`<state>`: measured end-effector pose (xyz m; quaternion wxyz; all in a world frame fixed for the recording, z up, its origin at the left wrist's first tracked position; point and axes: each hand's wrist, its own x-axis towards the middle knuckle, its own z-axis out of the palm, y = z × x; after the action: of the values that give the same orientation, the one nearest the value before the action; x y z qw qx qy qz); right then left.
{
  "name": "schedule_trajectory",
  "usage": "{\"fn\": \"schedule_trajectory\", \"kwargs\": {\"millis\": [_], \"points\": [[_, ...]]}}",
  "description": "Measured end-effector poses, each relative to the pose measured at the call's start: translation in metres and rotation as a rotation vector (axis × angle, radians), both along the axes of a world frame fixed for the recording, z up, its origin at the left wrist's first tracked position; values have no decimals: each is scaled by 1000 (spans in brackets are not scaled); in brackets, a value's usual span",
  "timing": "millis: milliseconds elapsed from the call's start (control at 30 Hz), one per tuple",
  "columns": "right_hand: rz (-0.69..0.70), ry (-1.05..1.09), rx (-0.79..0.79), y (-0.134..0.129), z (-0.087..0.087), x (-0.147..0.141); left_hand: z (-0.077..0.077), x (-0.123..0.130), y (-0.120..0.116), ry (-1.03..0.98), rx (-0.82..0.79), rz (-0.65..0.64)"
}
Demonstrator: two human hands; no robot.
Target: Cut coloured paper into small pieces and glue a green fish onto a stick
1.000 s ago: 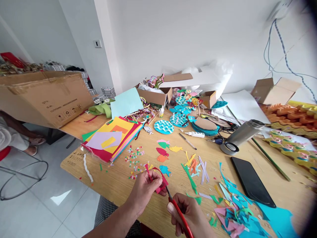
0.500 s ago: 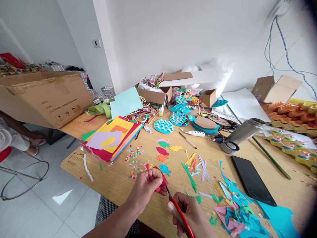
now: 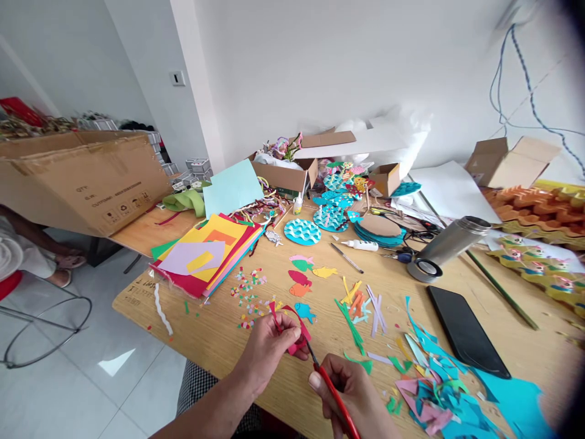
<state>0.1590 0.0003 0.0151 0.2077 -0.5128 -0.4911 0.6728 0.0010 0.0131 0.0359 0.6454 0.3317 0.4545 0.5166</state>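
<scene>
Pinched between the fingers of my left hand (image 3: 269, 347) is a piece of red paper (image 3: 303, 324) with curling cut strips. My right hand (image 3: 350, 393) grips red-handled scissors (image 3: 336, 396), whose blades reach up to the paper by my left fingertips. How far the blades are apart is hard to see. Just beyond lie small paper fish: a blue fish (image 3: 304, 312), an orange fish (image 3: 300, 290), a red fish (image 3: 299, 277) and a yellow fish (image 3: 325, 272). Tiny paper bits (image 3: 249, 292) are scattered left of them.
Coloured paper sheets (image 3: 196, 256) are stacked at the left. Right of my hands lie paper strips (image 3: 361, 308), blue and pink scraps (image 3: 445, 396), a black phone (image 3: 466, 332) and a steel flask (image 3: 452, 244). Behind are blue discs (image 3: 379, 228) and a glue bottle (image 3: 361, 246).
Almost nothing differs. Both hands, the red paper and the scissors stay in nearly the same place, and the view has shifted very slightly.
</scene>
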Motion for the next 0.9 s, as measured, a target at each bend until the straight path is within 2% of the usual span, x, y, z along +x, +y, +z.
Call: {"fn": "schedule_trajectory", "kwargs": {"millis": [267,600,900], "points": [[-21,5,-12,-2,0,1,-4,2,-2,-4,0,-5],[-4,3,8,-4,-4,4,0,3,-3,55,15,-24],[-35,-35,14,-6,1,0,0,4,-3,111,12,-25]]}}
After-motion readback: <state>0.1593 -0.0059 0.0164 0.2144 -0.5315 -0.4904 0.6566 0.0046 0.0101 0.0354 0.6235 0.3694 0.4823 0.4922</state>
